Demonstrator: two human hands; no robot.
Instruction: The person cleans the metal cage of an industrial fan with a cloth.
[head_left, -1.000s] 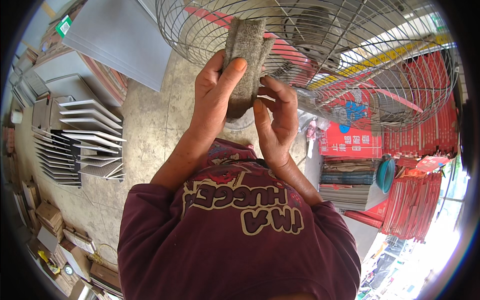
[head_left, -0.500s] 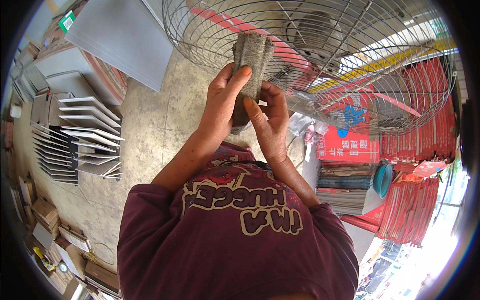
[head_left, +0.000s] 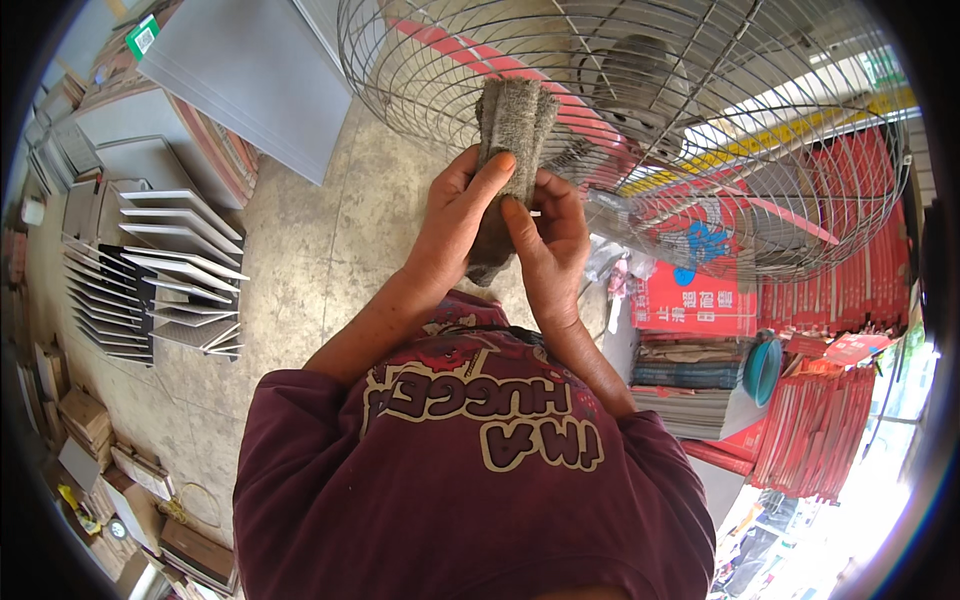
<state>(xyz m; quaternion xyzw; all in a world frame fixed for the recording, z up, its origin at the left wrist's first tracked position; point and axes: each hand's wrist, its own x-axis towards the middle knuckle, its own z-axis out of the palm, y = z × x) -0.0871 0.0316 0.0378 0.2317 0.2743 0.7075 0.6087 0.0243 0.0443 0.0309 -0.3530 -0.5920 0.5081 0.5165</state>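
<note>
Both hands hold a worn grey cloth (head_left: 512, 120), folded into a long, thick strip with a fuzzy surface. It stands upright in front of my chest, its frayed end pointing away from me. My left hand (head_left: 452, 225) is closed round its left side, the thumb lying along the front. On the lower right side, my right hand (head_left: 552, 240) pinches it with the thumb in front and curled fingers at the edge. The cloth's darker lower end hangs between the two palms. Some fingertips are hidden behind it.
A large wire-caged fan (head_left: 640, 110) with pink blades is just beyond the cloth. To the left, a rack of tile samples (head_left: 185, 270) stands on the concrete floor (head_left: 290, 260), with a big grey panel (head_left: 255, 85) farther off. Red cartons (head_left: 700, 295) are stacked at right, beside a teal basin (head_left: 762, 372).
Both hands and the cloth sit slightly lower and farther right in the picture. The grip looks the same, and the cloth remains folded.
</note>
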